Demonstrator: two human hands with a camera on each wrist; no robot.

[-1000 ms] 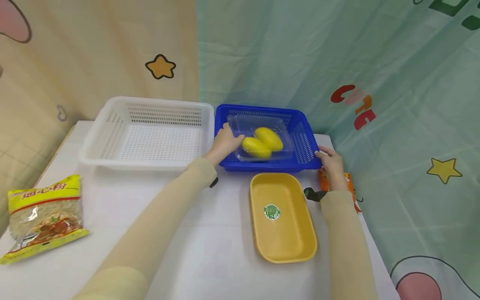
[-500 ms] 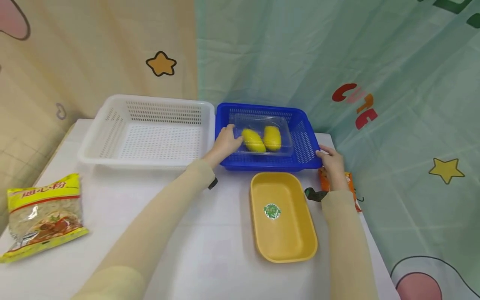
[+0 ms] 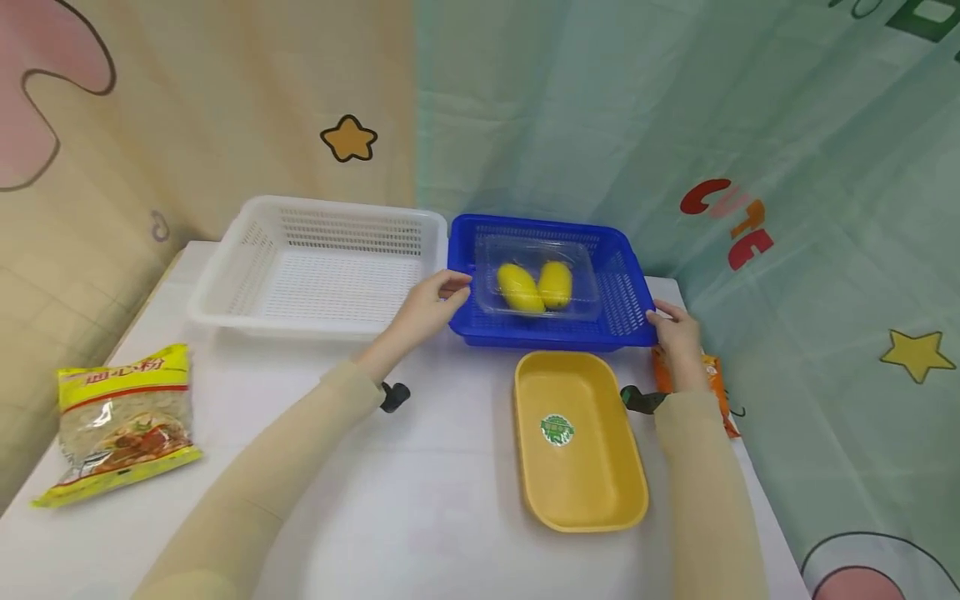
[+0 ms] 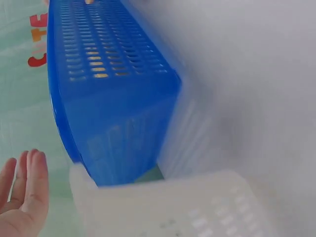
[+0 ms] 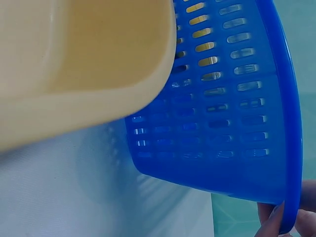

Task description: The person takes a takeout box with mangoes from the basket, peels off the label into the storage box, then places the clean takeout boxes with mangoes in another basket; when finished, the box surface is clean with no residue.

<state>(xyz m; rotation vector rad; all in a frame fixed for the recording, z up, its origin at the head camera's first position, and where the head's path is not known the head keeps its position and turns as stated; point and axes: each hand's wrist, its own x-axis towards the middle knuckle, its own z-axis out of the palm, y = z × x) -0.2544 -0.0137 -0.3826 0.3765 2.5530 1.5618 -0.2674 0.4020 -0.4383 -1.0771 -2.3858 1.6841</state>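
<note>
A blue basket stands at the back of the table. In it is a clear plastic box with two yellow oval fruits, possibly mangoes. My left hand is at the gap between the blue basket and the white basket, holding nothing. The left wrist view shows its fingers fairly straight, apart from the blue basket. My right hand pinches the rim at the blue basket's front right corner. Its fingers grip both sides of that rim in the right wrist view.
A yellow tray with a green sticker lies in front of the blue basket. An orange packet is partly hidden under the right wrist. A yellow-topped noodle bag lies at the left. Patterned curtains border the table's back and right side.
My left hand has come away from the clear box, back to the left. Both fruits have shifted inside the box, which lies straighter in the basket. My right hand stays at the rim.
</note>
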